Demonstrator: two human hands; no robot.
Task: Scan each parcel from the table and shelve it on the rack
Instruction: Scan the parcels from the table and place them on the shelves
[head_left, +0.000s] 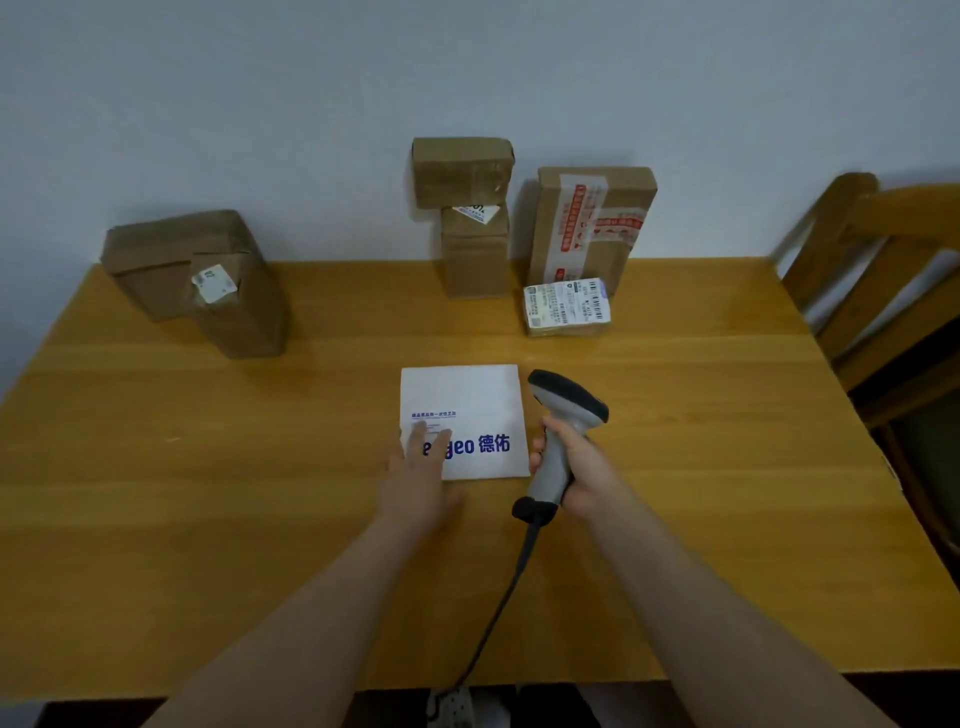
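Two hands: apart, arms stretched forward over table (208, 493)
Left hand (415, 467): flat, fingers straight, lying on white parcel (467, 395)
Right hand (574, 467): curled tight round scanner (569, 397) handle
White parcel: flat on table, just beside scanner

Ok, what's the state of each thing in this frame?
white parcel: flat on table, left hand resting on it
scanner: gripped by right hand, cable attached
labelled parcel: flat, label up
taped box: upright by wall
top box: stacked on lower box
brown parcel: untouched, label showing
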